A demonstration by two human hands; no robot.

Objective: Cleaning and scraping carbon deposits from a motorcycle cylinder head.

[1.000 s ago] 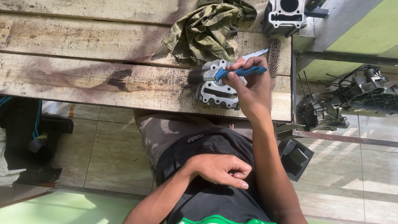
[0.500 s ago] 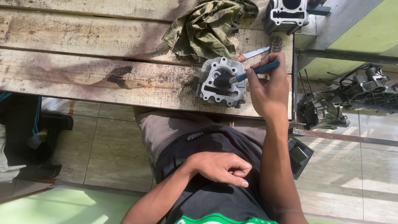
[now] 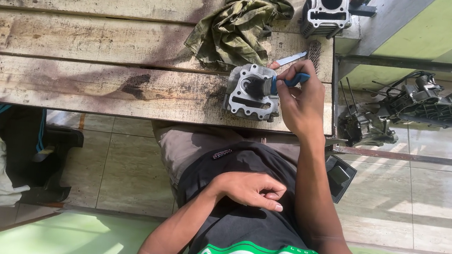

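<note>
Right hand [image 3: 301,99] grips a blue-handled tool [image 3: 284,81], fingers clamped, working the engine part [image 3: 250,92] on the table [image 3: 99,80]; job midway, left hand [image 3: 250,188] loosely curled, empty, at six o'clock.

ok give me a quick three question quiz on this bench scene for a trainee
1. True or false: the right hand holds a blue-handled tool against the grey engine cylinder.
2. Where does the left hand rest? A) on the wooden bench B) on the person's lap C) on the green rag
3. Fill in: a second metal cylinder stands at the bench's far ____ corner.

Key: 1 true; 2 B; 3 right
</note>
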